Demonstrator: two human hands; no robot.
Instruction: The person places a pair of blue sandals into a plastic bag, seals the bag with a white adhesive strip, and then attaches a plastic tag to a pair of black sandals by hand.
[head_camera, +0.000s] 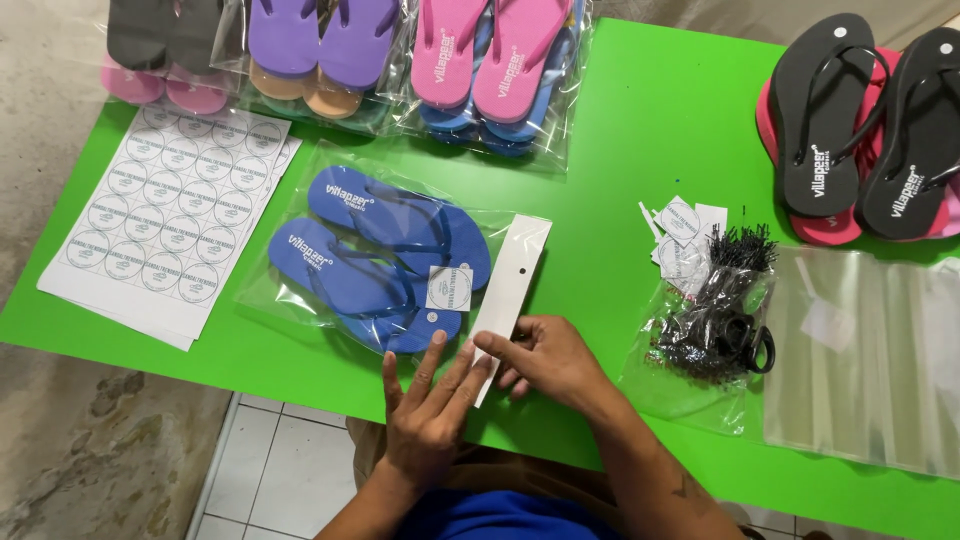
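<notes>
Pressing flat with left hand (428, 412), fingers spread, and pinching with right hand (545, 362) on white flap (510, 292) of clear bag (300, 300) holding blue flip-flops (385, 255), near middle of green table (640, 140).

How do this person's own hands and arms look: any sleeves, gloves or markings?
Both the left hand and right hand are bare, with no gloves or visible rings. Forearms are uncovered, no sleeves in view. A small dark mark, possibly a tattoo, shows on the right forearm.
</notes>
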